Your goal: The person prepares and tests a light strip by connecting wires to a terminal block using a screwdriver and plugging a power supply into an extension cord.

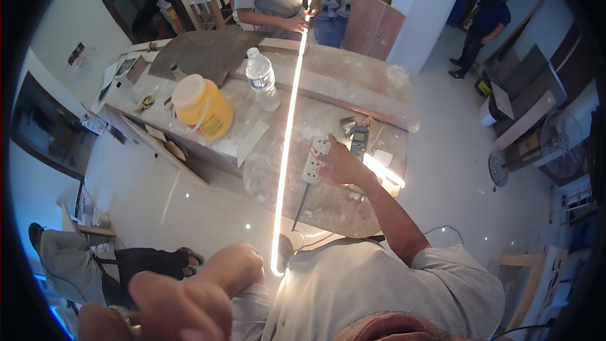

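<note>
My right hand reaches over a white power strip on the worn table, index finger stretched out and thumb apart, both at the strip. Something thin and red shows by the thumb. Just beyond the hand lies a dark handheld meter with buttons. A short glowing light piece lies under my wrist. My left hand is raised close to the camera with the elbow bent; its fingers are too blurred to read. A long glowing light strip runs from near my body across the table to a co-worker's hands.
A yellow tub with a white lid and a clear plastic bottle stand on the table. Blue water jugs are behind it. One person stands far right, another sits lower left. A fan is at right.
</note>
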Tool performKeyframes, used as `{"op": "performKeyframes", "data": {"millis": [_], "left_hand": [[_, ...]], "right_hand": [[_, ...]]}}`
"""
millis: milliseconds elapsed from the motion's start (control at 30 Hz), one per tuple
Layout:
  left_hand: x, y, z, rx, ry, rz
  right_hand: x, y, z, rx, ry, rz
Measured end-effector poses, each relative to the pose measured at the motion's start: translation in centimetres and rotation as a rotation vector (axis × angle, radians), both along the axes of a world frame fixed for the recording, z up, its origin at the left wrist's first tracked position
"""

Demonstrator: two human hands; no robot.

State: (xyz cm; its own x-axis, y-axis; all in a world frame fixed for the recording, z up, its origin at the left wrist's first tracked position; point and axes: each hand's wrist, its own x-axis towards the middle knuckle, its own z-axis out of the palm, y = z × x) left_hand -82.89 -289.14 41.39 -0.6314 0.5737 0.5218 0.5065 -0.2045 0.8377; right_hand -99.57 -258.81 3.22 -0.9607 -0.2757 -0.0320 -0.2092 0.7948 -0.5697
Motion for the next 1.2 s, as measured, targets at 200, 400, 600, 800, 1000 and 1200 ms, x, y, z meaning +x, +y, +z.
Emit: {"op": "performKeyframes", "data": {"millis": [200, 400, 600, 800, 1000, 1200], "left_hand": [[-4.2, -1.8, -7.9, 0.397, 0.490, 0.221], [-10.3, -4.0, -28.7, -0.130, -0.200, 0.708], [-4.2, -4.0, -44.5, -0.320, -0.972, 0.643], [-3.3, -3.8, -44.2, -0.012, -1.373, 0.480], [-2.9, -2.5, -43.4, -0.163, -1.222, 0.483], [-3.0, -2.0, -42.9, 0.009, -1.319, 0.551]], "right_hand": [[-0.3, -1.1, 0.2, -0.028, -0.095, 0.000], [-0.4, 0.1, -0.8, -0.100, -0.063, -0.049], [0.1, -0.1, 0.1, -0.021, -0.013, 0.007], [0.3, -0.1, 0.6, 0.035, 0.019, 0.035], [0.2, -0.4, 0.0, -0.010, 0.027, 0.022], [0.4, -0.4, 0.3, 0.020, 0.045, 0.036]]}}
